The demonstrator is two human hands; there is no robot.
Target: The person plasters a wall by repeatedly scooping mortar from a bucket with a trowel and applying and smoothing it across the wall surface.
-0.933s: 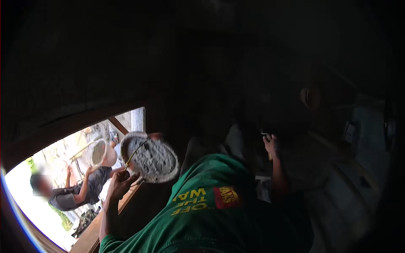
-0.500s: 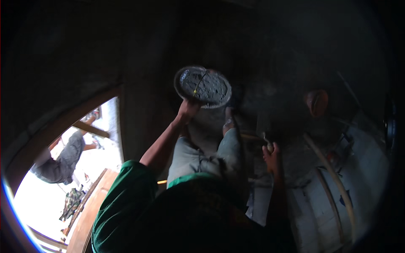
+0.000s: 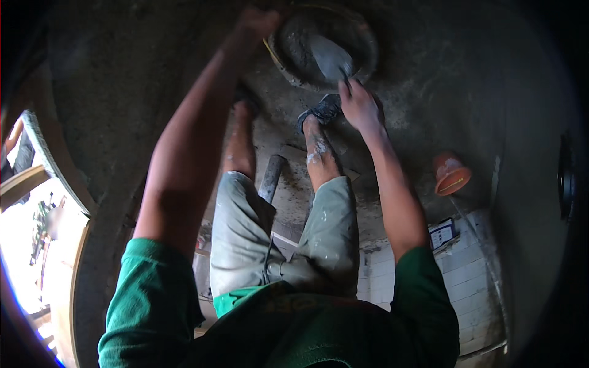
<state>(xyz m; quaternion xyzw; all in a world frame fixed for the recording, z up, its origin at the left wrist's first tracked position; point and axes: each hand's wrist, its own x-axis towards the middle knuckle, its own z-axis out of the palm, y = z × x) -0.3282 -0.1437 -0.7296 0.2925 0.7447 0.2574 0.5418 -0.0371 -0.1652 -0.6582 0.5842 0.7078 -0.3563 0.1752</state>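
At the top of the view, a round, shallow basin (image 3: 366,38) of grey wet mortar (image 3: 299,44) tilts toward me, with a yellow strip along part of its rim. My left hand (image 3: 259,22) is closed at the basin's left edge, its fingers blurred and partly lost in the dark. From the right, my right hand (image 3: 362,105) grips the handle of a pointed trowel (image 3: 331,56). The trowel's blade lies over the mortar, inside the rim.
An orange bucket-like vessel (image 3: 450,174) is at the right. Between my legs a dark cylindrical post (image 3: 271,176) shows. Pale block masonry (image 3: 469,276) fills the lower right. At the left, a bright opening (image 3: 46,245) has wooden boards around it.
My left arm has stretched farther forward with the basin. My right hand has swung up from low at the right, bringing the trowel to the mortar. The whole view has shifted.
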